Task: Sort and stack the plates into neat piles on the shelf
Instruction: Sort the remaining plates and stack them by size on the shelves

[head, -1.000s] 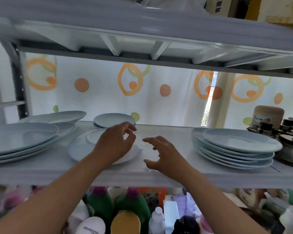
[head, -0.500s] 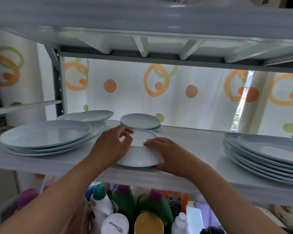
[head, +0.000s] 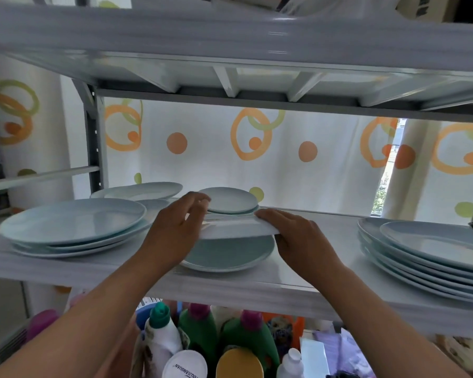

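Observation:
Both my hands hold a small pale plate (head: 236,229), lifted a little above a larger pale blue plate (head: 227,253) that lies on the white shelf (head: 298,287). My left hand (head: 175,230) grips its left rim and my right hand (head: 292,236) grips its right rim. Behind it sits a short pile of small plates (head: 231,203). A pile of large plates (head: 74,227) stands at the left, with further plates (head: 142,190) behind it. Another pile of large plates (head: 432,257) is at the right.
The shelf above (head: 230,39) hangs low over the plates. A grey upright post (head: 93,148) stands at the back left. Bottles (head: 200,339) crowd the level below the shelf. A patterned curtain (head: 284,159) closes the back.
My right hand closed on the small plate's right rim, and both hands lifted it off the larger plate. The view shifted toward the left of the shelf.

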